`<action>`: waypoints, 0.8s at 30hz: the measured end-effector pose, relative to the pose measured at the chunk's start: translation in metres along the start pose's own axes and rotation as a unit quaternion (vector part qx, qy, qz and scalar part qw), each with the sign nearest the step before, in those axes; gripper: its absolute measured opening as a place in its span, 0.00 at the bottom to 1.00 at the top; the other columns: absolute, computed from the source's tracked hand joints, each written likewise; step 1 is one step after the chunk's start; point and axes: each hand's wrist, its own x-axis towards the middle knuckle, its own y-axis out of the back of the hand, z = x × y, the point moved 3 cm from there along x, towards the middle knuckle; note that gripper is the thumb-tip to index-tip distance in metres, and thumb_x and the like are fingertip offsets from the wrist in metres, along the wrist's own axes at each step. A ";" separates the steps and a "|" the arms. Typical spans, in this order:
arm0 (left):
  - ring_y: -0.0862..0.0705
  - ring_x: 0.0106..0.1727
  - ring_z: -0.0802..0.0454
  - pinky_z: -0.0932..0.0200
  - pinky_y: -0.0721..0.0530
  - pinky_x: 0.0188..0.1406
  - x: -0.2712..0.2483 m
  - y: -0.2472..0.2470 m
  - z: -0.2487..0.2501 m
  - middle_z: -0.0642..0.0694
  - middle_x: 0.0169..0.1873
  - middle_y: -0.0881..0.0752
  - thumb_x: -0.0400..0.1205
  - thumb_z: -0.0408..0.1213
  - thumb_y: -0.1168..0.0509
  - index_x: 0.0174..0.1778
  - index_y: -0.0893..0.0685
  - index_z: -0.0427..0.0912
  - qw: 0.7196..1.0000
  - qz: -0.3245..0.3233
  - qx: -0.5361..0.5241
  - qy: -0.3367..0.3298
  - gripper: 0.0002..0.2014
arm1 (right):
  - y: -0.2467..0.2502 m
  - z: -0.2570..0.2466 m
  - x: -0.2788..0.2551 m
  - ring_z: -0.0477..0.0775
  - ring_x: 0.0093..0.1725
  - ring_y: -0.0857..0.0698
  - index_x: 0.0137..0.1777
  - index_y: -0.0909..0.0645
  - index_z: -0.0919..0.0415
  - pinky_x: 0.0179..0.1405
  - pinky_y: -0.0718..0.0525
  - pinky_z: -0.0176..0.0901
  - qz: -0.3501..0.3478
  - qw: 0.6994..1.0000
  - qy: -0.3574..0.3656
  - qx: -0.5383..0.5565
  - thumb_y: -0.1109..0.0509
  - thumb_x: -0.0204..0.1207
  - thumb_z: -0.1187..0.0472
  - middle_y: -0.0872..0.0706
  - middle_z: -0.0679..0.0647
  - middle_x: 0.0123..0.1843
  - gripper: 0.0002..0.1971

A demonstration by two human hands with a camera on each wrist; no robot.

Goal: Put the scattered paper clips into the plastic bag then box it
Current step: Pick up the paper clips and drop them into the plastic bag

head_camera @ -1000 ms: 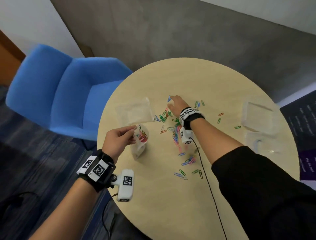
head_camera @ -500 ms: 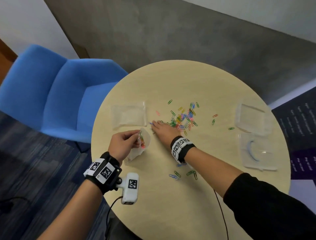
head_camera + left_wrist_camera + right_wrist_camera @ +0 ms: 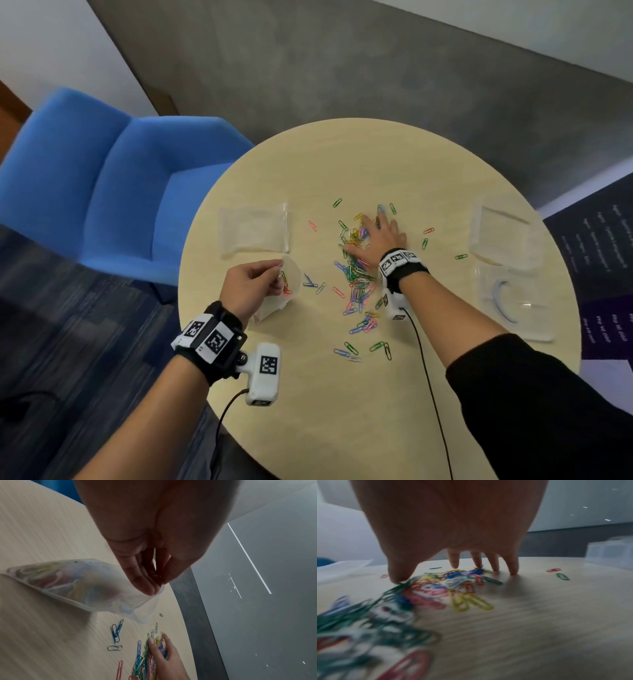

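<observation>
Coloured paper clips [image 3: 356,274] lie scattered in a loose pile on the round table [image 3: 428,178]. My left hand [image 3: 253,287] pinches the rim of a small clear plastic bag [image 3: 291,287] and holds its mouth up; some clips show inside the bag [image 3: 82,585]. My right hand [image 3: 376,236] lies spread over the far end of the pile, fingertips down on the table. In the right wrist view the fingers [image 3: 454,563] stand straight around a cluster of clips [image 3: 462,582], and the thumb touches green ones. A clear plastic box [image 3: 503,240] sits at the table's right.
A second flat clear bag [image 3: 255,229] lies just beyond the held bag. A clear lid or tray [image 3: 513,301] with a blue curved item sits near the box. Stray clips [image 3: 363,349] lie nearer me. A blue armchair [image 3: 102,192] stands left of the table.
Half a second ago my right hand was next to the bag's mouth; it has since moved right, back onto the clip pile. My left hand has kept hold of the bag.
</observation>
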 end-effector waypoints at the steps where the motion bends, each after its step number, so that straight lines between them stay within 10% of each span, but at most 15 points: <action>1: 0.16 0.33 0.52 0.62 0.11 0.40 0.000 0.000 0.000 0.42 0.36 0.11 0.82 0.29 0.33 0.56 0.11 0.34 1.000 0.001 0.001 0.000 0.10 | -0.002 -0.006 0.000 0.68 0.83 0.42 0.83 0.41 0.45 0.75 0.35 0.69 0.007 0.999 0.020 -0.024 0.36 0.70 0.26 0.49 0.57 0.87 0.44; 8: 0.16 0.31 0.54 0.63 0.12 0.38 -0.001 -0.010 0.004 0.42 0.37 0.10 0.82 0.29 0.33 0.55 0.11 0.36 1.000 -0.003 -0.002 -0.003 0.09 | -0.006 -0.025 -0.013 0.64 0.53 0.15 0.57 0.14 0.64 0.53 0.14 0.52 0.068 0.989 0.107 -0.071 0.36 0.80 0.70 0.15 0.62 0.60 0.12; 14: 0.16 0.32 0.52 0.63 0.12 0.37 -0.009 -0.032 0.002 0.39 0.40 0.10 0.82 0.29 0.33 0.55 0.11 0.35 1.000 -0.026 -0.008 0.004 0.09 | 0.021 0.006 -0.036 0.57 0.53 0.11 0.54 0.09 0.62 0.63 0.15 0.45 0.057 0.990 0.008 0.132 0.25 0.75 0.65 0.08 0.59 0.54 0.09; 17: 0.17 0.27 0.56 0.63 0.12 0.38 -0.014 -0.048 0.001 0.42 0.38 0.11 0.82 0.29 0.33 0.55 0.10 0.37 0.999 -0.043 -0.006 0.011 0.09 | 0.038 0.023 -0.063 0.53 0.46 0.10 0.51 0.09 0.64 0.54 0.14 0.40 0.081 0.914 -0.079 0.390 0.19 0.69 0.66 0.08 0.56 0.49 0.10; 21: 0.17 0.28 0.54 0.61 0.13 0.39 -0.017 -0.069 0.001 0.43 0.34 0.12 0.82 0.28 0.33 0.55 0.10 0.35 0.998 -0.062 -0.013 0.015 0.09 | 0.059 0.002 -0.107 0.59 0.45 0.10 0.55 0.12 0.70 0.45 0.11 0.41 0.001 0.711 -0.067 0.700 0.23 0.71 0.73 0.09 0.64 0.49 0.12; 24: 0.18 0.30 0.50 0.64 0.14 0.33 -0.019 -0.083 0.000 0.39 0.34 0.13 0.82 0.28 0.33 0.56 0.11 0.31 0.998 -0.066 -0.017 0.008 0.09 | 0.056 -0.026 -0.136 0.54 0.43 0.10 0.55 0.13 0.71 0.47 0.11 0.42 -0.043 0.705 -0.034 0.707 0.25 0.73 0.74 0.09 0.60 0.46 0.11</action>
